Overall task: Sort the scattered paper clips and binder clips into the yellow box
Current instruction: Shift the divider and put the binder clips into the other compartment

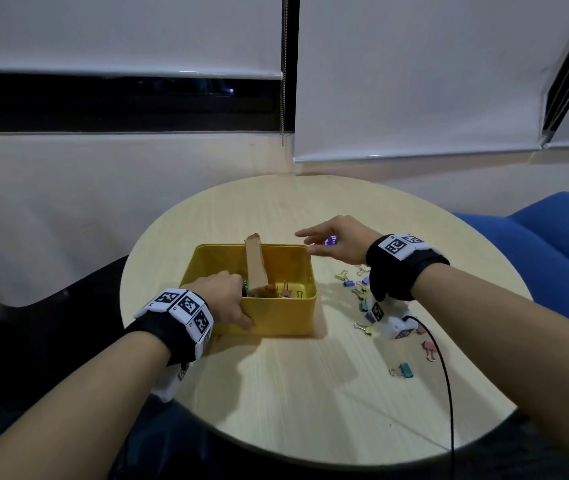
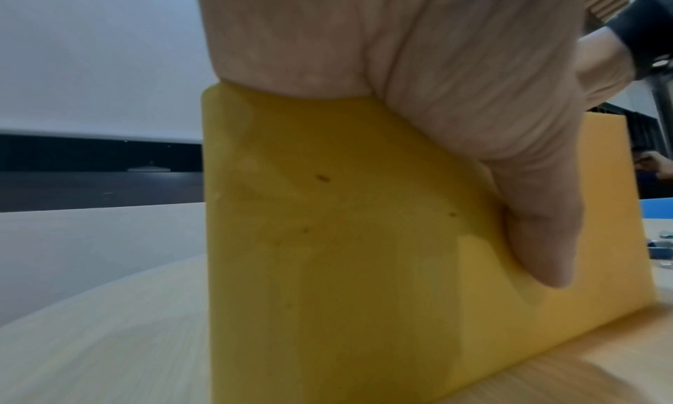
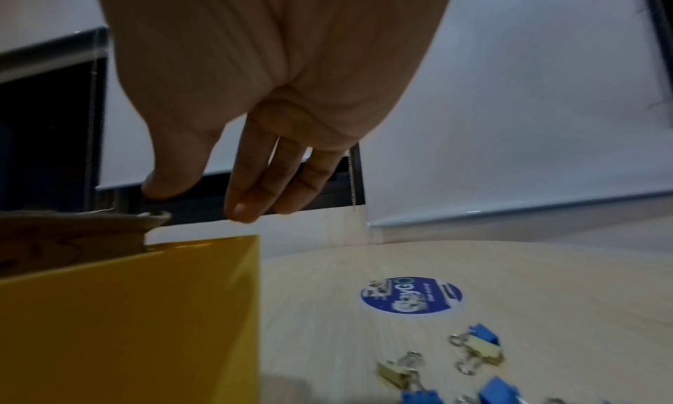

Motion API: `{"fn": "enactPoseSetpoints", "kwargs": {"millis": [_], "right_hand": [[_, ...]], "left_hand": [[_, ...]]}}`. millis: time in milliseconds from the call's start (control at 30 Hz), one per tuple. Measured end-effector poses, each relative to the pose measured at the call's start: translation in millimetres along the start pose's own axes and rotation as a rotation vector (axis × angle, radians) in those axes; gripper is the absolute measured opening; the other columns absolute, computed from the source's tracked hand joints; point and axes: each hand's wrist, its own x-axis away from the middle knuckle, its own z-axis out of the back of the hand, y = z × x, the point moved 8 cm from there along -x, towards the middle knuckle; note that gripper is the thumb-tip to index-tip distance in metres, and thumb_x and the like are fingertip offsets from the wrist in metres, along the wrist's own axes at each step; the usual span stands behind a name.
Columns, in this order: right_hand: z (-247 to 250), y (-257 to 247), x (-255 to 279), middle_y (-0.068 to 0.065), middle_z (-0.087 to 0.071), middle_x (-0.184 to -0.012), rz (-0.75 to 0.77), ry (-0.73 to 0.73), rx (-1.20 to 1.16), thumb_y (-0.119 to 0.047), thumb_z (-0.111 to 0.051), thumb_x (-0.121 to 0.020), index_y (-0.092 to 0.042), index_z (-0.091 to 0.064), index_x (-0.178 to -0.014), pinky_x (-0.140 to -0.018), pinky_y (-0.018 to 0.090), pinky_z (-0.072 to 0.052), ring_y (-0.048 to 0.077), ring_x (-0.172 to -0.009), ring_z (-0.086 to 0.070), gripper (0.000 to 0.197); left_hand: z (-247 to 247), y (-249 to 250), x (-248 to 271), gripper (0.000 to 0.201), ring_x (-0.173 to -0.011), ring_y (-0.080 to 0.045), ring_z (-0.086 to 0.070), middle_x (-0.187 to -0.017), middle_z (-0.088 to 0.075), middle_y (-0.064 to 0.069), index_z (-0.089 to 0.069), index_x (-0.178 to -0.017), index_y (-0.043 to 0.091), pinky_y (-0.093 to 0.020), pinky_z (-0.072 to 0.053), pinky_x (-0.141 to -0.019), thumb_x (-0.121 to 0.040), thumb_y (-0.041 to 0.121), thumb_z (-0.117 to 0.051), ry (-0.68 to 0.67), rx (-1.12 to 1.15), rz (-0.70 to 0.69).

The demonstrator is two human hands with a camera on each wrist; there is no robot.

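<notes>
Head view, item one: left hand (image 1: 222, 297) is clamping the near-left corner of the yellow rectangular plastic box (image 1: 276, 317), fingers hooking over the rim and thumb (image 2: 539, 237) pressing flat on the outer wall, apparently to steady the box while clips go in.

Item two: right hand (image 1: 336, 242) is hovering just beyond the box's far-right corner, fingers (image 3: 247, 191) extended and loose, grasping nothing visible; it is probably releasing or reaching.

Item three: tall brown cardboard divider (image 1: 255, 268) is standing tilted inside the box, splitting it into two compartments, presumably one per clip type. Several small clips (image 1: 288, 292) are lying in the right compartment; the left one's contents are mostly hidden by the hand.

Item four: scattered coloured metal binder clips (image 1: 402, 370) are lying on the round pale wooden table (image 1: 276, 393) to the right of the box, still unsorted. A round blue sticker (image 3: 411, 295) is showing on the tabletop near them. Paper clips are too small to confirm.
</notes>
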Motion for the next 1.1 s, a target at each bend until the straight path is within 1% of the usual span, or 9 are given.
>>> {"fn": "enactPoseSetpoints", "kwargs": {"millis": [133,233,433,500,600,667,733,900,1100], "right_hand": [[6,46,5,0.004,-0.065,-0.125,-0.146,0.07,0.151,-0.017,-0.053,-0.096,-0.019,-0.06,-0.129,-0.091,0.016,-0.036,0.019,-0.114,-0.06,0.034],[-10,81,11,0.004,-0.065,-0.123,-0.28,-0.033,0.327,-0.014,-0.052,-0.094,-0.019,-0.061,-0.127,-0.097,0.028,-0.045,0.021,-0.11,-0.06,0.034],[-54,111,16,0.005,-0.041,-0.147,-0.368,-0.228,0.464,-0.013,-0.055,-0.093,-0.02,-0.039,-0.145,-0.108,0.033,-0.036,0.023,-0.136,-0.037,0.055],[-63,112,12,0.008,-0.046,-0.14,-0.353,-0.236,0.492,-0.012,-0.05,-0.094,-0.018,-0.044,-0.14,-0.106,0.037,-0.039,0.028,-0.131,-0.043,0.046],[-70,111,6,0.012,-0.063,-0.112,-0.318,-0.225,0.488,-0.004,-0.05,-0.088,-0.01,-0.06,-0.112,-0.087,0.037,-0.05,0.031,-0.106,-0.057,0.026],[-69,109,3,0.014,-0.066,-0.101,-0.317,-0.206,0.475,-0.002,-0.054,-0.085,-0.006,-0.061,-0.095,-0.072,0.032,-0.046,0.034,-0.096,-0.06,0.013],[-67,104,0,0.015,-0.065,-0.096,-0.317,-0.193,0.463,-0.002,-0.059,-0.082,-0.01,-0.06,-0.084,-0.067,0.031,-0.046,0.035,-0.092,-0.063,0.009],[-68,96,-4,0.014,-0.062,-0.114,-0.339,-0.17,0.437,-0.012,-0.066,-0.085,-0.011,-0.069,-0.109,-0.084,0.033,-0.053,0.031,-0.099,-0.064,0.025],[-69,89,-1,0.008,-0.068,-0.107,-0.314,-0.142,0.411,-0.013,-0.065,-0.085,-0.013,-0.071,-0.101,-0.079,0.03,-0.052,0.026,-0.096,-0.065,0.017]], "left_hand": [[2,1,-1,0.069,-0.1,-0.021,-0.057,-0.11,-0.054,-0.001,-0.051,-0.117,0.018,-0.039,-0.051,-0.091,-0.067,0.057,-0.077,-0.006,-0.015,-0.009],[1,2,-3,0.068,-0.099,-0.02,-0.057,-0.107,-0.054,0.0,-0.051,-0.116,0.017,-0.038,-0.052,-0.09,-0.067,0.056,-0.077,-0.01,-0.02,-0.018],[-1,0,-6,0.068,-0.097,-0.02,-0.057,-0.107,-0.054,0.0,-0.05,-0.115,0.019,-0.038,-0.053,-0.089,-0.066,0.057,-0.077,-0.007,-0.027,-0.017],[-1,-1,-7,0.069,-0.097,-0.02,-0.058,-0.106,-0.055,0.0,-0.051,-0.114,0.019,-0.039,-0.053,-0.088,-0.064,0.059,-0.078,-0.008,-0.023,-0.021],[-3,-2,-9,0.071,-0.097,-0.02,-0.059,-0.108,-0.057,0.0,-0.051,-0.115,0.019,-0.04,-0.053,-0.089,-0.063,0.059,-0.078,-0.02,-0.006,-0.021],[-3,-3,-10,0.071,-0.097,-0.02,-0.059,-0.107,-0.057,0.0,-0.051,-0.115,0.019,-0.04,-0.053,-0.089,-0.063,0.059,-0.078,-0.019,-0.004,-0.023],[-4,-3,-10,0.07,-0.097,-0.019,-0.059,-0.107,-0.058,0.0,-0.051,-0.115,0.019,-0.04,-0.053,-0.089,-0.063,0.058,-0.078,-0.022,0.004,-0.023],[-5,-2,-10,0.072,-0.099,-0.019,-0.059,-0.11,-0.058,0.0,-0.05,-0.119,0.02,-0.039,-0.053,-0.091,-0.065,0.057,-0.078,-0.029,0.022,-0.031],[-4,-1,-10,0.069,-0.098,-0.02,-0.058,-0.109,-0.057,0.0,-0.05,-0.118,0.019,-0.039,-0.052,-0.091,-0.066,0.056,-0.078,-0.021,0.009,-0.038]]}}
